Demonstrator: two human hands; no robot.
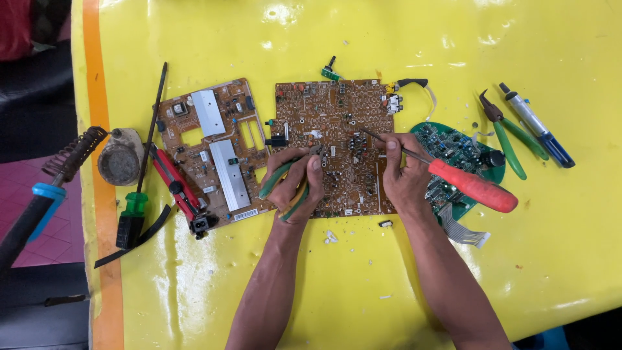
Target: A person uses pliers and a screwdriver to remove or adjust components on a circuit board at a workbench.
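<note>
Circuit board (337,142) on yellow table (389,39); left hand (295,185) clamped on green-handled pliers (275,178); right hand (405,172) grips red-handled soldering iron (470,185).

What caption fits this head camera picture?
Left hand grips green-handled pliers, right hand a red-handled tool over a brown circuit board.

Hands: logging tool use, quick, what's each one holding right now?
Left hand: closed on green-handled pliers over the brown board.
Right hand: closed on red-handled soldering iron.
</note>
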